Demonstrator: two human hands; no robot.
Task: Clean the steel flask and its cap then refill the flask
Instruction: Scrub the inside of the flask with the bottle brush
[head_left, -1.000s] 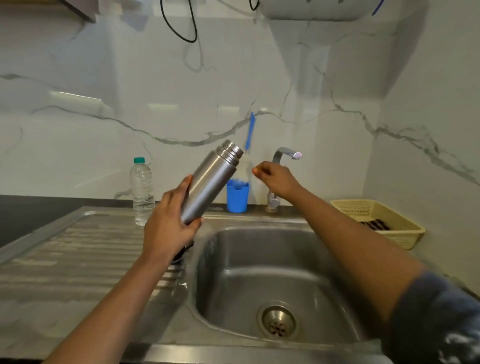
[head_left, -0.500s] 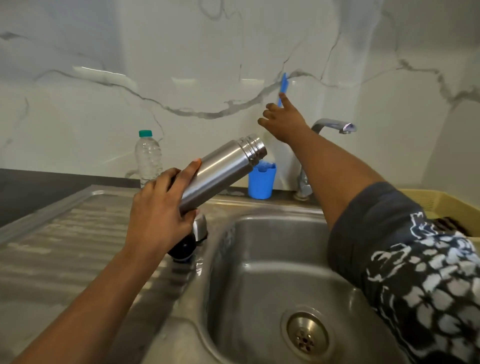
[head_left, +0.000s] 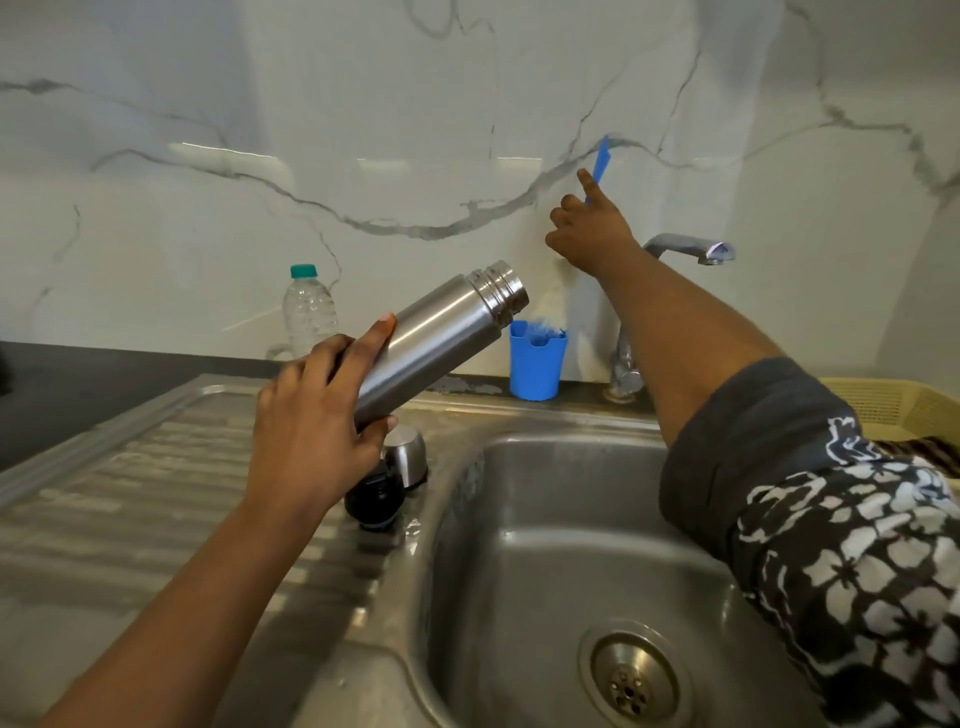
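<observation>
My left hand grips the lower part of the open steel flask, tilted with its threaded mouth up and to the right, above the drainboard. Below it on the drainboard lie the steel cap and a black stopper. My right hand is raised by the wall and holds the blue handle of a bottle brush. Pale bristles of the brush reach down into the blue holder cup.
A steel sink basin with a drain lies below. The tap stands behind my right arm. A clear water bottle with a green cap stands at the back left. A yellow basket sits at the right.
My right hand rose from beside the tap to the brush handle and closed on it. The view shifted down and left. The flask stayed tilted in my left hand.
</observation>
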